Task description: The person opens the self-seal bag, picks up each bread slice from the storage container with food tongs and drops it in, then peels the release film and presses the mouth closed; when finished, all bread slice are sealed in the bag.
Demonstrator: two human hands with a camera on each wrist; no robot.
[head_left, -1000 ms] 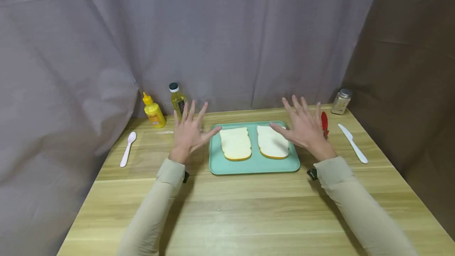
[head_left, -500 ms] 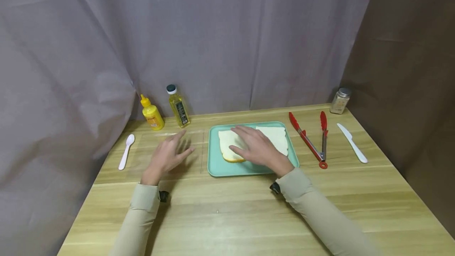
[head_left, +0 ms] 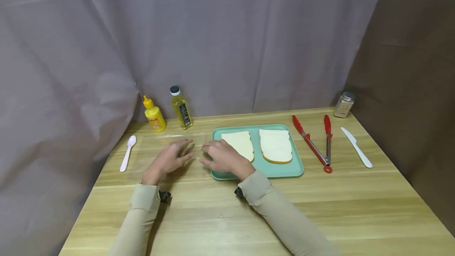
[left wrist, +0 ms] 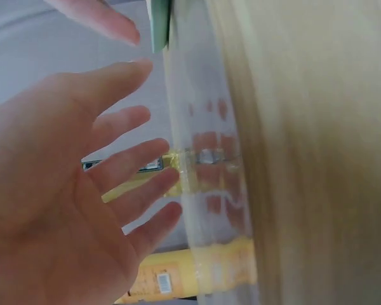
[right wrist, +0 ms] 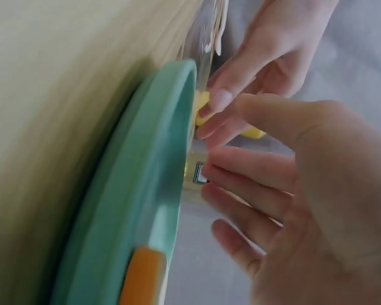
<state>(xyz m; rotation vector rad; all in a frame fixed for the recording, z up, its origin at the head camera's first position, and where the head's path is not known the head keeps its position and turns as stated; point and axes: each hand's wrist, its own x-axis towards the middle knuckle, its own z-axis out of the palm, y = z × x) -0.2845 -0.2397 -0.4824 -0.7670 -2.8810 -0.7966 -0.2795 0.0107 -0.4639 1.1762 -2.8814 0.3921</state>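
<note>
My left hand is over a clear plastic sheet on the wooden table, fingers relaxed and holding nothing. In the left wrist view its fingers reflect in the shiny plastic. My right hand hovers at the left edge of a mint-green tray, fingers loosely bent around nothing. The two hands face each other with fingertips close. On the tray lie two slices of white bread, the left slice partly covered by my right hand and the right slice in full view.
Behind the plastic stand a yellow squeeze bottle and an oil bottle. A white spoon lies far left. Right of the tray are red tongs, a white knife and a seasoning jar. Curtains hang behind.
My spread hands have left the tray's two sides. The right hand swept left across the bread to the tray's left edge, uncovering the tongs; the left moved left and nearer, over the plastic.
</note>
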